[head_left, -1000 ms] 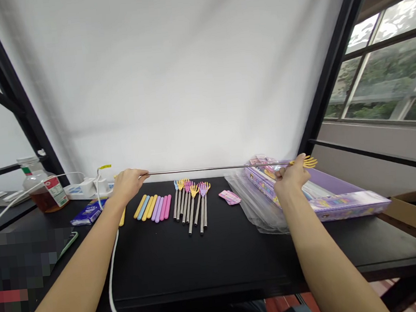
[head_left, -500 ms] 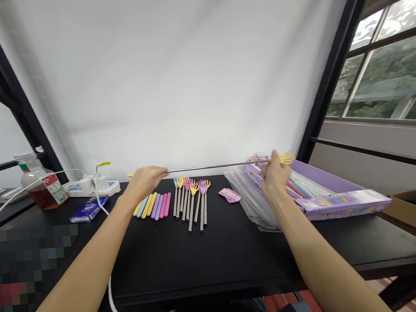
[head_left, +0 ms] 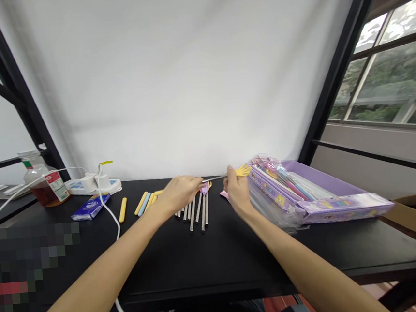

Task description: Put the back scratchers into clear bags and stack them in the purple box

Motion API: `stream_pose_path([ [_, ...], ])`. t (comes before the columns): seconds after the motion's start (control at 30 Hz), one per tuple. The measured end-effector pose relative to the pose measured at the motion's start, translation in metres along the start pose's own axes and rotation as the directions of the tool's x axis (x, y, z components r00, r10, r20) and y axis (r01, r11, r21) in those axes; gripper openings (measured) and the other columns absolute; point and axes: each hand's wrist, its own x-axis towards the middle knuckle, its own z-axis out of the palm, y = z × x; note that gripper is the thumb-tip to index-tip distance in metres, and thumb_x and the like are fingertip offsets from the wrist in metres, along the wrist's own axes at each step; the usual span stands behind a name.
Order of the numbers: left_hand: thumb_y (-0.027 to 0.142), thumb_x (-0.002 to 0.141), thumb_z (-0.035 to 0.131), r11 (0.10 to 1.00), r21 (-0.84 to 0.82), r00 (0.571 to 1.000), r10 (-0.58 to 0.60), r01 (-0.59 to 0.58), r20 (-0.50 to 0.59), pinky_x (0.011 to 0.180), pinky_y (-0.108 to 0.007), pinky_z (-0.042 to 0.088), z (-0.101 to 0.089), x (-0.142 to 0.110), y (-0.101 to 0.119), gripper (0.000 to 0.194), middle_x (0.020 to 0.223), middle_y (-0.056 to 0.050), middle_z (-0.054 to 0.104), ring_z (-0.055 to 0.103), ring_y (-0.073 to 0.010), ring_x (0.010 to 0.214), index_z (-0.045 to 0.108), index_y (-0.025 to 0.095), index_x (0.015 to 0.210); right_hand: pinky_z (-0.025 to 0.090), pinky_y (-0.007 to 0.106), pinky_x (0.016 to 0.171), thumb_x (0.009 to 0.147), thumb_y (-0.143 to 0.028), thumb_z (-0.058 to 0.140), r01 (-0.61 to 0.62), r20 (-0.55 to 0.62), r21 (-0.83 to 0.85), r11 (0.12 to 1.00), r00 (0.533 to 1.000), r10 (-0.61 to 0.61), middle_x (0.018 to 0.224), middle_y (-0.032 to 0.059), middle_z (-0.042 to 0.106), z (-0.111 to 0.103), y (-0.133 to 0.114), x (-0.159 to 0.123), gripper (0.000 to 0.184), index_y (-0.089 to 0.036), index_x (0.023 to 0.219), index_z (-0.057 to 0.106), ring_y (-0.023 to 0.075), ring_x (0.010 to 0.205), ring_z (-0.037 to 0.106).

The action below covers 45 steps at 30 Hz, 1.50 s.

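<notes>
Black table [head_left: 239, 265], purple box [head_left: 303, 166] right. My left hand [head_left: 182, 192] closed round steel shaft [head_left: 215, 178] of telescoping back scratcher; my right hand [head_left: 238, 192] pinched it near yellow claw [head_left: 243, 171]. Seemed mid-collapse; remaining shaft wanted pushing in.

- We see bright daylight, with the panes of the window [head_left: 387, 82] at the right blown out.
- The white backdrop [head_left: 187, 80] shows only soft, faint shadows.
- The black posts [head_left: 341, 61] lean with wide-angle distortion toward the edges.
- A pixelated patch [head_left: 25, 274] hides the counter's [head_left: 238, 255] left front corner.
</notes>
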Motion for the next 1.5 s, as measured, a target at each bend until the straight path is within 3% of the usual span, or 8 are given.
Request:
stream_pose_path([
  [0.3, 0.038, 0.103, 0.040, 0.982, -0.179, 0.996, -0.050, 0.062, 0.074, 0.065, -0.027, 0.041, -0.008, 0.003, 0.008, 0.034, 0.086, -0.007, 0.072, 0.066, -0.0187, 0.076, 0.067, 0.018, 0.099, 0.028, 0.028, 0.044, 0.087, -0.061, 0.059, 0.103, 0.221, -0.135, 0.985, 0.973, -0.071, 0.049, -0.0037, 0.031, 0.002, -0.002, -0.010, 0.057, -0.024, 0.050, 0.033, 0.0115, 0.047, 0.028],
  [0.47, 0.048, 0.102, 0.039, 0.981, -0.167, 0.992, -0.087, 0.101, 0.088, 0.064, -0.026, 0.039, -0.007, -0.003, -0.005, 0.036, 0.091, -0.003, 0.073, 0.066, -0.0188, 0.078, 0.065, 0.024, 0.112, 0.021, 0.023, 0.037, 0.077, -0.067, 0.066, -0.151, 0.084, 0.105, 0.983, 0.986, 0.143, 0.046, -0.0071, 0.036, -0.010, 0.001, 0.011, 0.056, -0.021, 0.055, 0.044, 0.0057, 0.038, 0.025],
  [0.67, 0.045, 0.103, 0.036, 0.974, -0.076, 0.967, -0.203, 0.216, 0.151, 0.057, -0.026, 0.033, -0.015, -0.008, -0.020, 0.034, 0.078, -0.002, 0.069, 0.063, -0.0192, 0.068, 0.063, 0.025, 0.112, 0.034, 0.019, 0.038, 0.063, -0.061, 0.082, -0.135, -0.042, 0.294, 0.946, 0.987, 0.154, 0.044, -0.0117, 0.036, -0.028, -0.008, 0.029, 0.053, -0.019, 0.062, 0.050, 0.0033, 0.036, 0.031],
  [0.9, 0.041, 0.102, 0.039, 0.972, -0.085, 0.972, -0.211, 0.219, 0.103, 0.065, -0.027, 0.040, -0.008, -0.010, -0.012, 0.032, 0.100, -0.003, 0.073, 0.067, -0.0208, 0.085, 0.057, 0.027, 0.124, 0.055, 0.024, 0.065, 0.070, -0.045, 0.082, -0.234, 0.403, 0.170, 0.957, 0.903, 0.149, 0.086, 0.0028, 0.071, -0.044, -0.021, 0.030, 0.038, -0.018, 0.094, 0.069, 0.0131, 0.074, 0.068],
  [1.03, 0.044, 0.104, 0.032, 0.974, -0.024, 0.962, -0.218, 0.225, 0.166, 0.068, -0.028, 0.043, -0.001, -0.008, -0.002, 0.039, 0.106, -0.004, 0.073, 0.069, -0.0225, 0.091, 0.057, 0.029, 0.129, 0.057, 0.030, 0.075, 0.078, -0.032, 0.075, 0.028, 0.532, -0.227, 0.974, 0.841, 0.100, 0.101, 0.0084, 0.074, -0.070, -0.028, 0.040, 0.047, -0.020, 0.123, 0.065, 0.0185, 0.087, 0.071],
  [1.17, 0.040, 0.103, 0.036, 0.980, 0.018, 0.956, -0.199, 0.200, 0.214, 0.070, -0.028, 0.045, 0.004, -0.010, -0.002, 0.036, 0.109, -0.005, 0.073, 0.069, -0.0232, 0.095, 0.060, 0.027, 0.126, 0.054, 0.033, 0.089, 0.079, -0.017, 0.066, 0.243, 0.368, -0.617, 0.749, 0.930, 0.002, 0.106, 0.0082, 0.075, -0.100, -0.025, 0.056, 0.045, -0.019, 0.124, 0.066, 0.0189, 0.094, 0.071],
  [1.33, 0.040, 0.101, 0.040, 0.979, 0.045, 0.941, -0.203, 0.198, 0.270, 0.071, -0.030, 0.046, 0.006, -0.014, -0.004, 0.035, 0.109, -0.006, 0.074, 0.069, -0.0248, 0.095, 0.062, 0.028, 0.125, 0.053, 0.034, 0.080, 0.065, -0.010, 0.072, 0.083, 0.147, -0.969, 0.231, 0.950, 0.276, 0.069, 0.0074, 0.074, -0.118, -0.006, 0.066, 0.036, -0.014, 0.101, 0.075, 0.0259, 0.083, 0.072],
  [1.5, 0.040, 0.100, 0.041, 0.982, 0.046, 0.937, -0.187, 0.182, 0.296, 0.069, -0.029, 0.046, 0.004, -0.012, -0.002, 0.034, 0.098, -0.006, 0.075, 0.070, -0.0255, 0.090, 0.065, 0.027, 0.119, 0.051, 0.031, 0.066, 0.058, 0.001, 0.065, 0.009, 0.065, -0.985, 0.173, 0.945, 0.322, 0.051, 0.0073, 0.065, -0.116, 0.004, 0.065, 0.039, -0.011, 0.092, 0.077, 0.0281, 0.075, 0.072],
])
